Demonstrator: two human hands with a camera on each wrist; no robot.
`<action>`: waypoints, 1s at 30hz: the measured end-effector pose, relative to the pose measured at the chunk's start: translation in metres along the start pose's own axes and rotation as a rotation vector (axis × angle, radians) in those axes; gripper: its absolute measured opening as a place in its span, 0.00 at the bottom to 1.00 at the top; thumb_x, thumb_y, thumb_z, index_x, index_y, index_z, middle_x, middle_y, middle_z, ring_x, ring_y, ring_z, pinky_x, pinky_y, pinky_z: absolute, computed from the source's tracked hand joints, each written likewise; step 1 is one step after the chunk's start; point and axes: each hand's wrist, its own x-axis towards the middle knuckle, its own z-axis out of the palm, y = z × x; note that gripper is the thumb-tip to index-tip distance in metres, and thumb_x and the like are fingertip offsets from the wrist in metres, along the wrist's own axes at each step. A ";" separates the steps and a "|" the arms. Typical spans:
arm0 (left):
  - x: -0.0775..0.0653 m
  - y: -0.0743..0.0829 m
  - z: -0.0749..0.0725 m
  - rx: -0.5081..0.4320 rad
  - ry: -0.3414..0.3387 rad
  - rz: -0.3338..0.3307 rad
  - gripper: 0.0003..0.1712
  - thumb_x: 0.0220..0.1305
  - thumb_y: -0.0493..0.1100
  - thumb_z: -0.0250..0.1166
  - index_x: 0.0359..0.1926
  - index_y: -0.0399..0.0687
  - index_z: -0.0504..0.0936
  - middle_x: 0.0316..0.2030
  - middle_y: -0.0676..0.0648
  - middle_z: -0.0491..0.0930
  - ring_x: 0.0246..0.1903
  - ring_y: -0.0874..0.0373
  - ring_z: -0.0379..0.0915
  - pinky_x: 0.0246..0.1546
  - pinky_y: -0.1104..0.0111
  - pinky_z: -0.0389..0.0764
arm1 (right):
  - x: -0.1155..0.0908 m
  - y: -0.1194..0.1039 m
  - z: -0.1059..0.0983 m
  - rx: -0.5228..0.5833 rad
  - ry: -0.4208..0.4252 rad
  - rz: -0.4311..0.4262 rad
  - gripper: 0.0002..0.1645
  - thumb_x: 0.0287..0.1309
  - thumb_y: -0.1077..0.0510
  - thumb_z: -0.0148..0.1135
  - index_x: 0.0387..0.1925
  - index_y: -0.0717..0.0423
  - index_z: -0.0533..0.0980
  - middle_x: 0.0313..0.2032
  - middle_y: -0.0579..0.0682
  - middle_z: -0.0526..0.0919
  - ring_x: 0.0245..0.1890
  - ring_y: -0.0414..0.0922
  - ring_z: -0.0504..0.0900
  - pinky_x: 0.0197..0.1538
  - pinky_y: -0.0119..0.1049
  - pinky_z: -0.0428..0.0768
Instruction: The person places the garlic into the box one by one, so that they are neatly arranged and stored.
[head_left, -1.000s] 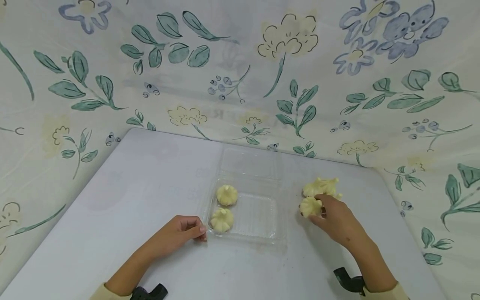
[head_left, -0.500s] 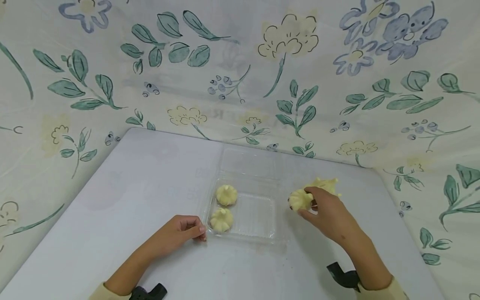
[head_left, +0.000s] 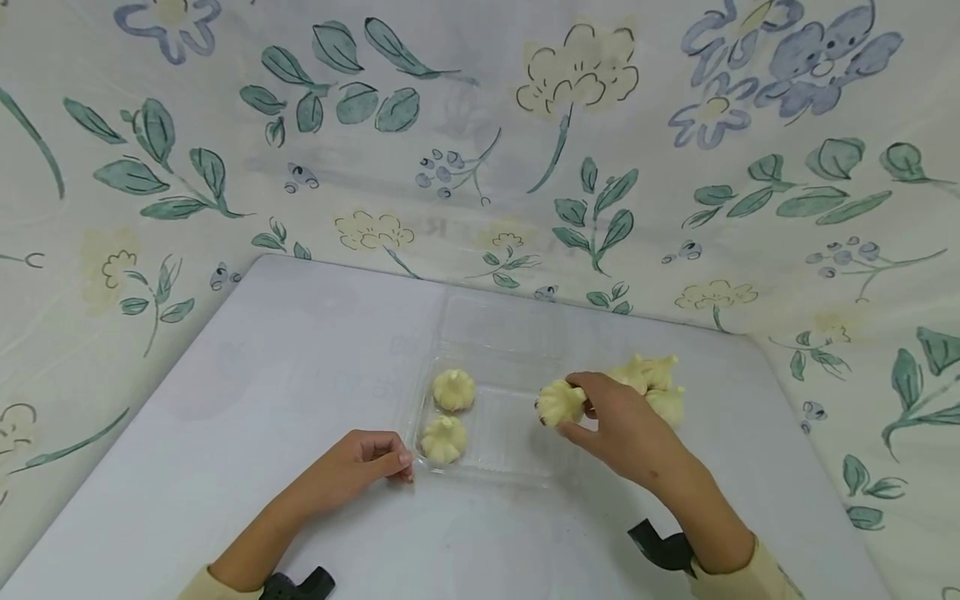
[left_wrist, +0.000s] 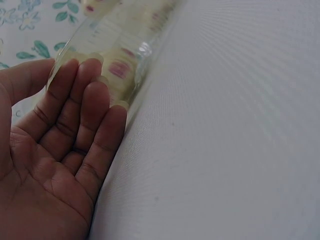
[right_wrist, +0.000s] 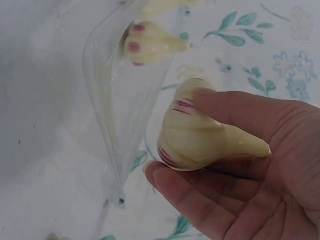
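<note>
My right hand holds a cream garlic bulb between thumb and fingers, over the right side of a clear plastic box. Purple streaks mark the bulb, and its stem points back toward the palm. Inside the box, along its left side, sit two more garlic bulbs, one farther back and one nearer. My left hand rests on the table at the box's near left corner. In the left wrist view its relaxed fingertips are right at the box wall.
Several garlic bulbs lie in a pile right of the box, partly behind my right hand. The box's clear lid lies folded back toward the far edge. A floral cloth hangs behind the white table.
My right hand has carried the garlic bulb left from beside the pile to the box's right side. My left hand and the two bulbs in the box have stayed put.
</note>
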 end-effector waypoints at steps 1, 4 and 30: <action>0.000 0.000 0.000 -0.001 -0.001 -0.002 0.13 0.79 0.41 0.60 0.39 0.39 0.85 0.37 0.45 0.86 0.40 0.55 0.83 0.47 0.65 0.84 | 0.001 -0.002 0.001 -0.001 -0.004 -0.014 0.36 0.62 0.55 0.77 0.66 0.64 0.73 0.60 0.57 0.82 0.48 0.50 0.85 0.49 0.43 0.86; 0.001 0.001 0.001 0.002 0.000 -0.004 0.13 0.79 0.42 0.60 0.39 0.39 0.85 0.37 0.44 0.86 0.40 0.54 0.83 0.47 0.65 0.84 | 0.006 -0.007 0.006 -0.029 -0.016 -0.035 0.36 0.62 0.54 0.77 0.66 0.63 0.74 0.58 0.56 0.82 0.47 0.48 0.85 0.48 0.41 0.85; 0.002 0.000 0.001 0.009 -0.002 -0.004 0.13 0.79 0.41 0.60 0.39 0.38 0.85 0.37 0.45 0.87 0.41 0.55 0.83 0.47 0.65 0.84 | 0.058 -0.011 0.070 -0.060 -0.036 -0.052 0.35 0.61 0.51 0.78 0.65 0.59 0.77 0.58 0.55 0.83 0.55 0.50 0.83 0.56 0.47 0.82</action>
